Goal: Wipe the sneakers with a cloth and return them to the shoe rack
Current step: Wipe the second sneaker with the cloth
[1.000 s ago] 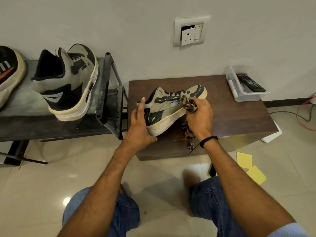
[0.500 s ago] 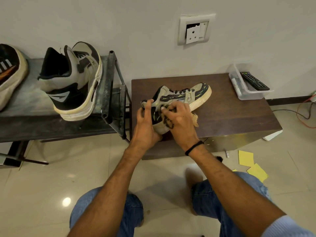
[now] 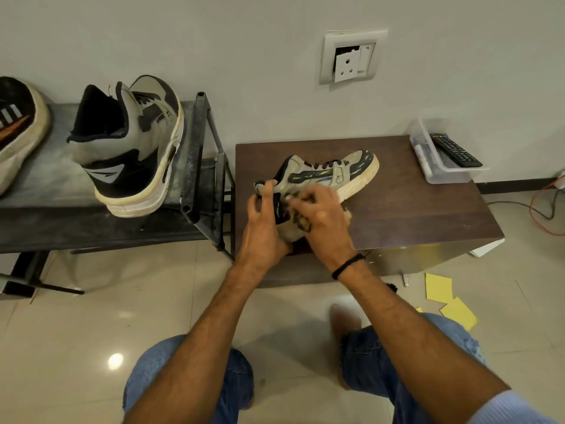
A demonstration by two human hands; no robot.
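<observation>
Beige sneaker [image 3: 330,175] in left hand [image 3: 263,228]; right hand [image 3: 325,220] pressing cloth [image 3: 301,221]; logo illegible.

Three sneakers: a striped sneaker [image 3: 18,130] cut by the left edge, a high-top sneaker [image 3: 131,148] at upper left, a low sneaker [image 3: 333,172] at centre. One cloth [image 3: 301,220]. Two hands: left hand [image 3: 263,228], right hand [image 3: 324,221]. One shoe rack [image 3: 91,228], one table [image 3: 428,215], one clear tray [image 3: 449,175], one remote [image 3: 455,149], one wall socket [image 3: 351,56], one wristband [image 3: 348,264]. Three yellow papers [image 3: 438,287] at lower right, one only a sliver.

You face an off-white wall [image 3: 244,41], its broken white socket plate [image 3: 351,56], a dark brown wooden desk [image 3: 412,203], and glossy beige floor tiles [image 3: 91,347].
</observation>
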